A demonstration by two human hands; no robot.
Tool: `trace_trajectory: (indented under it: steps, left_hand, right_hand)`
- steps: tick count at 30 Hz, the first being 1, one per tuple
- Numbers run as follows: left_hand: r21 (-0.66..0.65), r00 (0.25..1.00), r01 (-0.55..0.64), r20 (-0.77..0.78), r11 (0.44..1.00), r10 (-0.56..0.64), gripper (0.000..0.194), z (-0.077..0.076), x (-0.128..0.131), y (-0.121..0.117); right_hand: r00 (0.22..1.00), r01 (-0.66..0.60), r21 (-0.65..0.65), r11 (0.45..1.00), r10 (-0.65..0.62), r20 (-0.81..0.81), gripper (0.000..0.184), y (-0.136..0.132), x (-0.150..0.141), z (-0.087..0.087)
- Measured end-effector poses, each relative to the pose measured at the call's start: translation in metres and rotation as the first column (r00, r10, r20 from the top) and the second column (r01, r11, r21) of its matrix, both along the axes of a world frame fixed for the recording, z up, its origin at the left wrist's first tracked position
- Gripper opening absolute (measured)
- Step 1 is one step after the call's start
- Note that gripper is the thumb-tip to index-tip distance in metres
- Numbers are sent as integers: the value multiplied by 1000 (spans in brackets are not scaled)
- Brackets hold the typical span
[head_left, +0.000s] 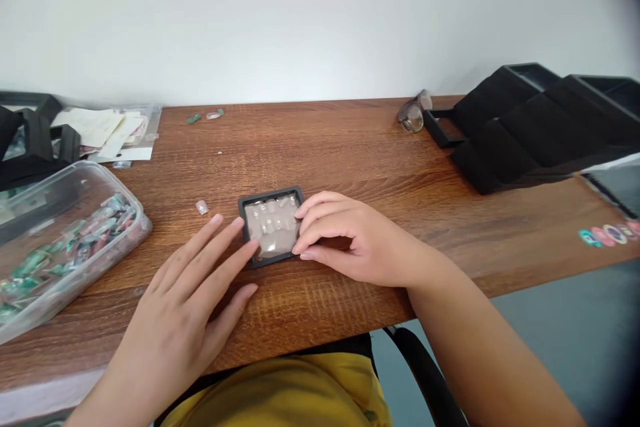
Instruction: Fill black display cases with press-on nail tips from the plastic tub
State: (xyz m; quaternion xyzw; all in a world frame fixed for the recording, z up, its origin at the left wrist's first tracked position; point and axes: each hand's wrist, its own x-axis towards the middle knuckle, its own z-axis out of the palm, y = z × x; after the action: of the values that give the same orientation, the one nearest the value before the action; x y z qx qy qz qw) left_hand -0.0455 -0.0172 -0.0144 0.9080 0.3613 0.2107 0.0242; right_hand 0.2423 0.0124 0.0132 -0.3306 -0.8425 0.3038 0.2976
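A small black square frame box [271, 225] with a clear film over pale press-on nails lies on the wooden table [350, 160]. My left hand [190, 300] lies flat with fingers stretched out, fingertips touching the box's left edge. My right hand [345, 237] rests at the box's right side, fingers curled and pressed together against its edge. A single loose nail [201, 207] lies just left of the box.
A clear plastic tub [65, 240] with several green and pink nail pieces stands at the left. Papers and bags [110, 130] lie at the back left. Stacked black frame boxes [530, 127] and eyeglasses [414, 113] sit at the back right. Coloured stickers [607, 235] mark the right edge.
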Motion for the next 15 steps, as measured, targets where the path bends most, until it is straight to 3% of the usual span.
trace_trajectory:
  steps: [3, 10, 12, 15]
  left_hand:
    - [-18, 997, 44, -64, 999, -45, 49, 0, 2, 3]
    - [-106, 1000, 2, -7, 994, -3, 24, 6, 5, -2]
    - [-125, 1000, -8, -15, 992, 6, 27, 8, 5, -4]
    - [-98, 999, 43, -1, 994, -43, 37, 9, 3, -5]
  right_hand:
    - [999, 21, 36, 999, -22, 43, 12, -1, -2, -2]
    - [987, -40, 121, 992, 20, 162, 10, -7, -11, -10]
    - [991, -59, 134, 989, 42, 125, 12, -9, -12, -9]
    - [994, -101, 50, 994, 98, 57, 13, -15, -12, -7]
